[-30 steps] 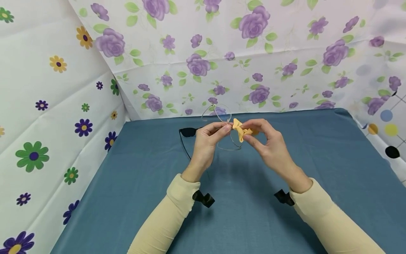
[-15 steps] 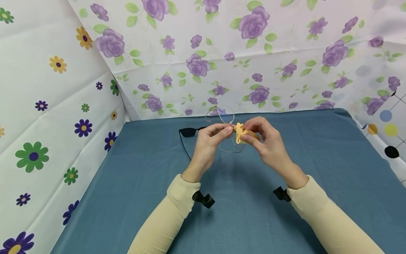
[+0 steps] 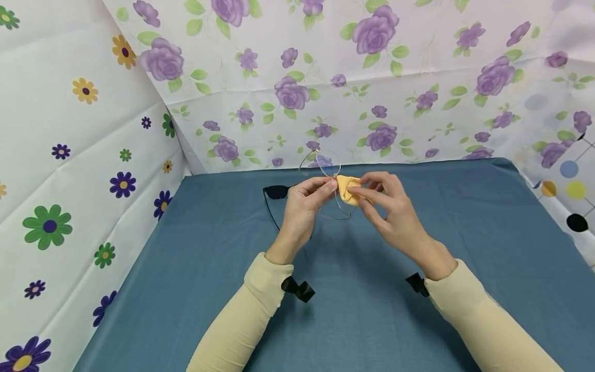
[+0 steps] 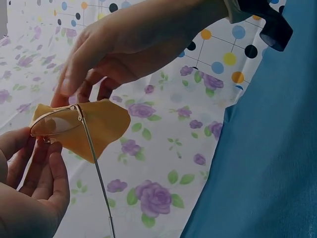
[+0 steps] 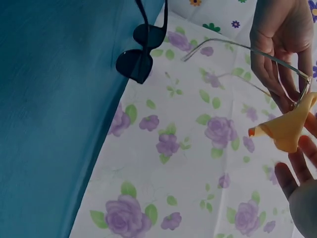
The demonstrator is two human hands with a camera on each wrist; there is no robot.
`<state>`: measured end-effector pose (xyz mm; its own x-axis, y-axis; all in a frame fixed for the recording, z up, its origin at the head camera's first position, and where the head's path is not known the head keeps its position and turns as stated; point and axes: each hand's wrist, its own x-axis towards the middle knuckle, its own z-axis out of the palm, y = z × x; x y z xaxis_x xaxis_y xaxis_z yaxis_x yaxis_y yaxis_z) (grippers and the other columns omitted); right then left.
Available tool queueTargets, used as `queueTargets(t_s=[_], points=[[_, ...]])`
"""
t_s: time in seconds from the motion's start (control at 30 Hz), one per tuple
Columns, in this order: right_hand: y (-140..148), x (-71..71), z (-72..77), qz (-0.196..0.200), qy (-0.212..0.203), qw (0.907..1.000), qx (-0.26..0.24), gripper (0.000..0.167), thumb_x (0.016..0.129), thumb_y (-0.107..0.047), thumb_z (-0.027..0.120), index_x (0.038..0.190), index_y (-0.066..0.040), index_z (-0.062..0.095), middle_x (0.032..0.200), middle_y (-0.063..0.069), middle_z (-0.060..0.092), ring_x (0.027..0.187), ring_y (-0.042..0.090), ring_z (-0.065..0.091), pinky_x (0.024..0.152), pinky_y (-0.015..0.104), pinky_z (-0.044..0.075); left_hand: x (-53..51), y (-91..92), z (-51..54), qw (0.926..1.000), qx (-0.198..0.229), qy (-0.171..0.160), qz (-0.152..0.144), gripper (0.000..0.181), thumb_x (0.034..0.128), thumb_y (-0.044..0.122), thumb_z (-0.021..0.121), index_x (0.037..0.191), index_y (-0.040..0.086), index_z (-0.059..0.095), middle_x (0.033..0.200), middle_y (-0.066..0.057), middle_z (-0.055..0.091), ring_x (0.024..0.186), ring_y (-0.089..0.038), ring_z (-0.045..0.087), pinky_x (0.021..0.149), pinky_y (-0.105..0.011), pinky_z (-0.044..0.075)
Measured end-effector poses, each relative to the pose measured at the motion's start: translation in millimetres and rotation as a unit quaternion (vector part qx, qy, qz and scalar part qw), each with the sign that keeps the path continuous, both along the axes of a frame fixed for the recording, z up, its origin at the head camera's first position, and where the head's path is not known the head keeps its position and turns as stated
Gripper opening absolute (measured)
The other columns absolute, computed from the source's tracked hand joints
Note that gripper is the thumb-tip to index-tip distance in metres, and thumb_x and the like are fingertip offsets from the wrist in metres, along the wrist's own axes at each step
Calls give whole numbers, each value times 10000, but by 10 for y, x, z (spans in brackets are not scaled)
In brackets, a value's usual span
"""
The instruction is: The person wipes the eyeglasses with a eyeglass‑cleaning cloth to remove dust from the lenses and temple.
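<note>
In the head view the left hand [image 3: 299, 214] pinches thin wire-rimmed glasses [image 3: 338, 163] near their bridge. A yellow cloth [image 3: 346, 190] lies against the glasses, with the fingers of the right hand [image 3: 400, 217] on it. The left wrist view shows the cloth [image 4: 106, 124] spread behind one lens, a temple arm hanging down from the frame and the left hand [image 4: 34, 183] at the bridge. In the right wrist view the cloth [image 5: 287, 129] hangs folded at the frame, beside the spread fingers of the right hand [image 5: 302, 188].
Black sunglasses [image 3: 277, 192] lie on the blue tablecloth [image 3: 223, 232] behind the left hand. A flowered sheet [image 3: 260, 103] hangs along the back edge of the table, and another flowered sheet [image 3: 93, 170] stands at the left.
The yellow cloth was bunched between the hands and is now spread flatter against the glasses. The right fingers have loosened and extended over it. The left hand has barely moved.
</note>
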<state>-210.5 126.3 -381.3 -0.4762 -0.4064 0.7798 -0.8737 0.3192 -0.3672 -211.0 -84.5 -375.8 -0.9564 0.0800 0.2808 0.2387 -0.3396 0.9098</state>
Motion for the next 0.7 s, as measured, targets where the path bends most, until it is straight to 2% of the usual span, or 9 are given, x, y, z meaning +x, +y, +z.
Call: queueTargets(t_s=[0.1, 0.23, 0.33, 0.47, 0.6, 0.7], points=[[37, 30, -36, 60, 43, 9994, 346, 568, 867, 179, 694, 1399, -16, 647, 1378, 194, 548, 1145, 368, 500, 935, 456, 429, -1, -8, 9, 10000, 57, -49, 32, 99, 1012, 47, 678, 1058, 27, 763, 1098, -79, 725, 975, -162, 715, 1019, -438, 559], [32, 53, -76, -70, 172, 9978, 634, 748, 795, 205, 782, 1470, -5, 536, 1438, 189, 537, 1269, 381, 513, 1036, 449, 451, 4, -17, 12, 9999, 110, -123, -16, 91, 1015, 50, 674, 1048, 47, 759, 1058, -43, 726, 949, -159, 703, 993, -385, 573], [12, 53, -83, -295, 462, 9967, 599, 662, 797, 208, 789, 1391, 10, 578, 1384, 192, 587, 1244, 368, 573, 1032, 419, 489, 7, -14, 11, 9998, 111, -141, -62, 90, 1014, 52, 677, 1040, 60, 762, 1046, -34, 728, 950, -173, 700, 987, -374, 575], [-6, 56, -59, -329, 636, 9971, 274, 481, 839, 239, 719, 1268, 22, 691, 1255, 199, 625, 1066, 308, 649, 872, 271, 517, 4, -5, 6, 9999, 54, -73, -58, 96, 1015, 54, 679, 1058, 27, 761, 1047, -34, 732, 951, -177, 702, 989, -382, 575], [-46, 68, -37, -295, 541, 9980, 117, 470, 870, 249, 669, 1279, 22, 712, 1142, 197, 587, 868, 238, 606, 693, 189, 416, -3, 7, -8, 10000, 12, -14, 1, 117, 1012, 59, 685, 1077, -8, 756, 1062, -54, 730, 961, -161, 704, 992, -388, 574], [-76, 85, -38, -320, 422, 9985, 145, 482, 891, 236, 650, 1317, 14, 698, 1113, 180, 578, 826, 211, 562, 640, 175, 368, -5, 18, -23, 10000, -18, -8, 29, 123, 1010, 63, 688, 1082, -6, 760, 1109, -92, 727, 989, -166, 707, 999, -397, 571]])
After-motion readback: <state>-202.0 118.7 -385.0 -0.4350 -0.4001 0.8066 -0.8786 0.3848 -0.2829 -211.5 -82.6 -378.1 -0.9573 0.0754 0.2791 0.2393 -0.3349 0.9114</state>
